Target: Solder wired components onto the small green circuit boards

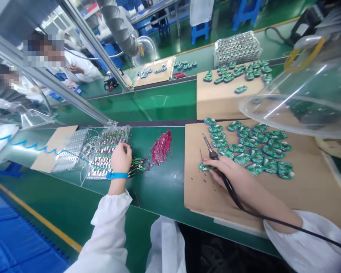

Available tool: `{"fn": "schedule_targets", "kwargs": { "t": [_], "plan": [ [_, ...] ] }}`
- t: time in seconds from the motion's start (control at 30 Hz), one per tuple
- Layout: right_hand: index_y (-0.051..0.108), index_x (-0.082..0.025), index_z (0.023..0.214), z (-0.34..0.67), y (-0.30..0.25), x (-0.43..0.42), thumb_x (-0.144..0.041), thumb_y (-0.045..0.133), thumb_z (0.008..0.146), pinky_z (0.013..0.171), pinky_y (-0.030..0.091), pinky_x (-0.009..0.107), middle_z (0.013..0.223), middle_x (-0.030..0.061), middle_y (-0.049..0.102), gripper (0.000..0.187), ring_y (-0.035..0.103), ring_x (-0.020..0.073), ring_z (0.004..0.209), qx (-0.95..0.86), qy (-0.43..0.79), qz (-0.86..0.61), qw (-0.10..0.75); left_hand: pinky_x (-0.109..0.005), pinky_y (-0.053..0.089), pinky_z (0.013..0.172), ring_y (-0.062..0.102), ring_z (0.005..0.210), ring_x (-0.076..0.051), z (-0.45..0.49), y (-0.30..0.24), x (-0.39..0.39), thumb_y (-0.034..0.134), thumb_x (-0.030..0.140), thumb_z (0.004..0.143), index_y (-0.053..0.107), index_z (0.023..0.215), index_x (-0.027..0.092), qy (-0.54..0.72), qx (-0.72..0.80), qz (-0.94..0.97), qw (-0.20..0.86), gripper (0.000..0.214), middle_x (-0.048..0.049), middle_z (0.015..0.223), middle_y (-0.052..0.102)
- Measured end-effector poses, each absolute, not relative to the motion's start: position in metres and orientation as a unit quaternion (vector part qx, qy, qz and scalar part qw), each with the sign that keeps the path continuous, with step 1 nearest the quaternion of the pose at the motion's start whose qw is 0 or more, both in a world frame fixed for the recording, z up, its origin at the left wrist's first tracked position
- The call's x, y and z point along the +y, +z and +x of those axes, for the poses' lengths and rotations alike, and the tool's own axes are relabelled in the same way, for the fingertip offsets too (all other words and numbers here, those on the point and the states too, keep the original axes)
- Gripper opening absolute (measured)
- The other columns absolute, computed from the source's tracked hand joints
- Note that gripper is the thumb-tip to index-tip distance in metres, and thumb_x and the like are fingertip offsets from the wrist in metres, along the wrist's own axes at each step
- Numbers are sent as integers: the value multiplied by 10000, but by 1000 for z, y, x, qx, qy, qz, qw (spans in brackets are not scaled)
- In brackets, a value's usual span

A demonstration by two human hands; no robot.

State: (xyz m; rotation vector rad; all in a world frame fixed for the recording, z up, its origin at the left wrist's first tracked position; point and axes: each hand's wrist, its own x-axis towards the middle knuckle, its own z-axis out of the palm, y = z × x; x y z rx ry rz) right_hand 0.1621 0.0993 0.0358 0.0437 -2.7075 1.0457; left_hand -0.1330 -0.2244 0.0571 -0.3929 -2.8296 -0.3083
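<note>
A small green circuit board point(205, 167) lies flat at 9 o'clock from the right hand point(230, 172), on a cardboard sheet point(196, 193). Its long axis appears to run left to right, and its near end sits under the fingertips point(208, 162). The right hand is far nearer to it than the left. That hand is wrapped around one soldering iron point(213, 153), whose tip points to 11 o'clock, with a black cord point(261, 214) trailing toward 4 o'clock.

The hands are well apart. The left hand point(121, 159), wearing one blue wristband point(117, 175), curls over a clear tray of wired components point(108, 148), though whatever it may pinch is hidden. At its 3 o'clock lies one bundle of red wires point(161, 148). About two dozen more green circuit boards point(255, 155) sit at the right hand's 1 o'clock, too overlapped for an exact count.
</note>
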Motion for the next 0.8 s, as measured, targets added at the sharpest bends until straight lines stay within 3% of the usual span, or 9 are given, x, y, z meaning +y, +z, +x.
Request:
{"fn": "schedule_targets", "kwargs": {
  "t": [0.23, 0.4, 0.63, 0.8],
  "plan": [
    [614, -209, 1307, 159, 41, 97, -147, 449, 1041, 964, 542, 425, 1193, 127, 626, 319, 633, 257, 1113, -921, 360, -4, 146, -395, 556, 786, 697, 809, -255, -120, 73, -216, 512, 355, 909, 550, 1002, 185, -245, -950, -128, 144, 197, -85, 851, 704],
    [659, -178, 1246, 157, 52, 95, -221, 526, 1039, 923, 545, 351, 1083, 106, 657, 249, 637, 223, 1013, -917, 345, 13, 201, -336, 603, 704, 709, 727, -210, -68, 61, -153, 627, 477, 871, 571, 1168, 184, -446, -842, -282, -109, 421, -47, 852, 710],
    [641, -137, 1238, 165, 63, 93, -437, 584, 1031, 922, 522, 296, 1044, 106, 674, 369, 635, 201, 1003, -900, 350, -17, 259, -292, 611, 674, 712, 689, -208, 8, 48, -80, 646, 566, 902, 638, 995, 194, -446, -754, -409, -254, 383, -30, 736, 694],
    [650, -157, 1123, 166, 62, 91, -368, 583, 1043, 898, 516, 252, 996, 67, 681, 236, 639, 160, 948, -874, 388, -20, 292, -287, 619, 645, 710, 654, -198, 12, 38, -74, 648, 561, 906, 667, 1035, 193, -468, -723, -445, -246, 390, -38, 755, 718]
  ]
}}
